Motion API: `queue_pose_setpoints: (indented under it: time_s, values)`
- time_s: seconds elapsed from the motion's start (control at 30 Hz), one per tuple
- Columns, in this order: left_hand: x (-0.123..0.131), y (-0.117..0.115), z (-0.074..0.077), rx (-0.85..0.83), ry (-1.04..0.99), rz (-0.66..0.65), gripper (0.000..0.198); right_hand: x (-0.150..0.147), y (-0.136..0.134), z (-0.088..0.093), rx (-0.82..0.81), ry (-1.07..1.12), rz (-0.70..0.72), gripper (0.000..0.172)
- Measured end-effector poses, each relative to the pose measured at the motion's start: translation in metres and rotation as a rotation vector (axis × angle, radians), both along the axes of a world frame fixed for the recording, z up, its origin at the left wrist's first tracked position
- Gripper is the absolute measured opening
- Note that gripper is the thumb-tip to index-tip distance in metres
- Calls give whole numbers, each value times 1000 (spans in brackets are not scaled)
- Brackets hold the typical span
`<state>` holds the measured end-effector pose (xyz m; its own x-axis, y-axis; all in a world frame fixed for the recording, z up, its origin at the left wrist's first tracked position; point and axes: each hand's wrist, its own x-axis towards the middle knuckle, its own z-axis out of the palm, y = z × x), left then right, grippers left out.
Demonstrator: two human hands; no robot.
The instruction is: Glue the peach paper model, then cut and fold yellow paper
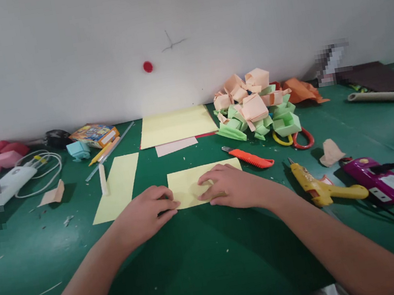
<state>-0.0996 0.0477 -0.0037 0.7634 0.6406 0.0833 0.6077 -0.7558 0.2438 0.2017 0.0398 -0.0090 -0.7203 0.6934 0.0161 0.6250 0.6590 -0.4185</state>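
A pale yellow sheet of paper (184, 182), apparently folded over, lies flat on the green table. At its near left corner, my left hand (151, 212) has its thumb and fingertips closed on the edge. My right hand (231, 187) rests on the right part of the same paper, fingers spread, the thumb by the near edge. Part of the sheet is hidden under that hand. Just beyond it lies a utility knife (251, 157) with an orange handle. Left of the paper is another yellow strip (122, 184) with a thin white stick (103, 180) on it.
At the back is a stack of yellow sheets (176, 126). Folded peach and green paper pieces (254, 108) are heaped beside it, near scissors (302, 138). A yellow glue gun (315, 186) and a purple power strip (385, 180) with cables lie right; a white power strip (18, 178) lies left.
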Motion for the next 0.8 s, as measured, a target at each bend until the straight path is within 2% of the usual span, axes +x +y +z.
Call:
queue_pose_setpoints:
  time_s: [0.4, 0.67, 0.8]
  values:
    - [4, -2, -4, 51, -64, 75, 25, -1, 1, 0, -69, 26, -28, 27]
    - [8, 3, -8, 33, -33, 108, 20, 0, 2, 1, -122, 70, -35, 25]
    - [9, 6, -14, 46, -42, 167, 27, 0, 3, -1, -109, 58, -39, 26]
